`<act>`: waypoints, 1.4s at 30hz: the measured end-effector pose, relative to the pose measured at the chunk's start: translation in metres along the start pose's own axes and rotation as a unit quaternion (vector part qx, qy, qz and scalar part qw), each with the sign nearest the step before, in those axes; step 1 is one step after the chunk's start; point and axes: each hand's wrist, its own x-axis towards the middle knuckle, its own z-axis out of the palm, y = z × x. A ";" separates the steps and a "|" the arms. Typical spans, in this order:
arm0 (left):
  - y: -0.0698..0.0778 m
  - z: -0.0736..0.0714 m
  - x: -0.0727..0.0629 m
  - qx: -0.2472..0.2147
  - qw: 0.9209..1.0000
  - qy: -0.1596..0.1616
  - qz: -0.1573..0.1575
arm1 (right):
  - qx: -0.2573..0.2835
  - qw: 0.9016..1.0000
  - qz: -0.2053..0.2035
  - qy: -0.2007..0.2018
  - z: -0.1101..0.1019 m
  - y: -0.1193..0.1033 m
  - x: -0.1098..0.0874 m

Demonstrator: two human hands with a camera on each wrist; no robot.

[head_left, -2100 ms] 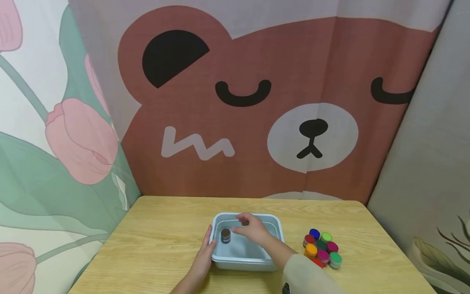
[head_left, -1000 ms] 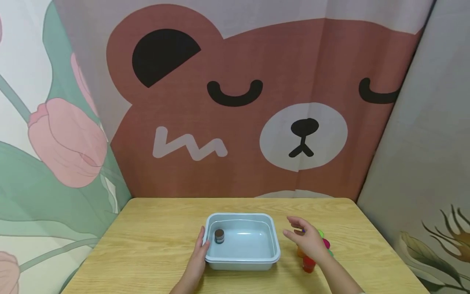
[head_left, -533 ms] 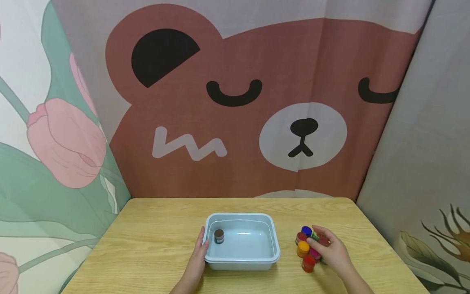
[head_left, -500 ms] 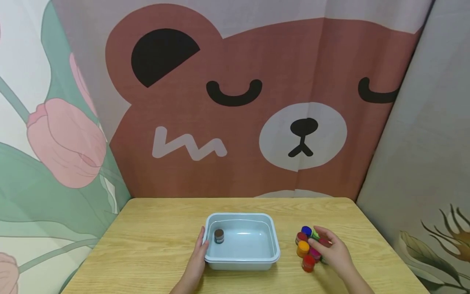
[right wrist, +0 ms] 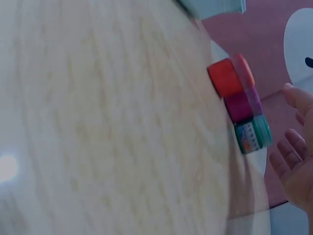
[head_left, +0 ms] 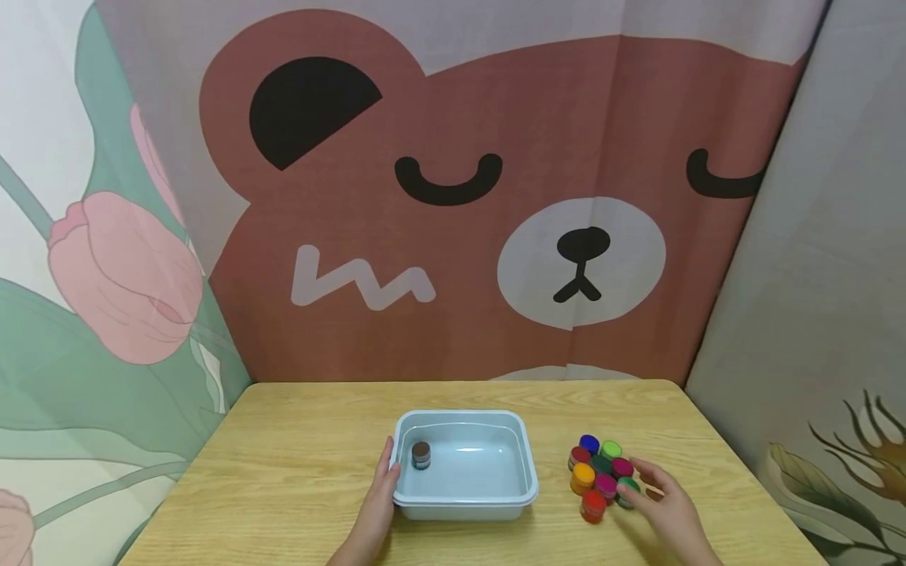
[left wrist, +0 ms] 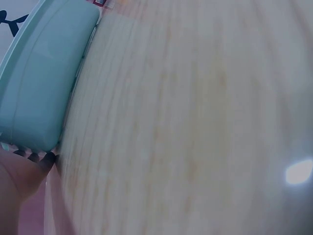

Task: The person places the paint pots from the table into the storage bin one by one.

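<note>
A light-blue plastic tub (head_left: 467,501) stands mid-table with one brown-lidded jar (head_left: 421,455) inside, near its left wall. My left hand (head_left: 373,503) holds the tub's left side, thumb at the rim and fingers along the outer wall. In the left wrist view the fingertips (left wrist: 48,159) meet the tub's end. My right hand (head_left: 665,503) is at the right of a cluster of small lidded jars, thumb overlapping the green-lidded jar (head_left: 627,494) in the head view. In the right wrist view its fingers are spread, apart from that jar (right wrist: 252,135).
Beside the green jar stand jars with magenta (head_left: 605,486), red (head_left: 593,505), orange (head_left: 583,476), dark red (head_left: 579,457), blue (head_left: 589,444) and lime (head_left: 611,450) lids. The wooden table (head_left: 297,464) ends at a bear-printed curtain (head_left: 396,338).
My right hand has left the tub, moved right over the jars and come down at their right side. The left hand stays on the tub; the brown-lidded jar stays in it.
</note>
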 end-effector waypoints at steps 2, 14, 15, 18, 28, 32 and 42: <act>0.000 0.000 0.000 0.001 1.000 0.000 0.000 | 0.003 1.000 0.004 -0.002 0.000 0.004 0.001; 0.002 -0.001 0.002 0.010 1.000 -0.001 -0.018 | 0.014 0.999 0.033 0.013 0.008 0.027 0.010; 0.002 -0.001 0.002 0.011 1.000 0.000 -0.018 | 0.015 0.999 0.032 0.017 0.008 0.028 0.010; 0.001 -0.001 0.002 0.010 1.000 0.000 -0.015 | 0.009 0.999 0.024 0.028 0.010 0.030 0.011; 0.002 0.000 0.002 0.013 1.000 0.001 -0.017 | -0.003 0.999 0.033 0.042 0.013 0.030 0.011; 0.002 0.000 0.002 0.014 1.000 0.002 -0.018 | -0.006 0.998 0.037 0.044 0.013 0.030 0.012; 0.000 0.000 0.003 0.014 1.000 -0.001 -0.026 | 0.019 0.995 0.063 0.076 0.014 0.031 0.009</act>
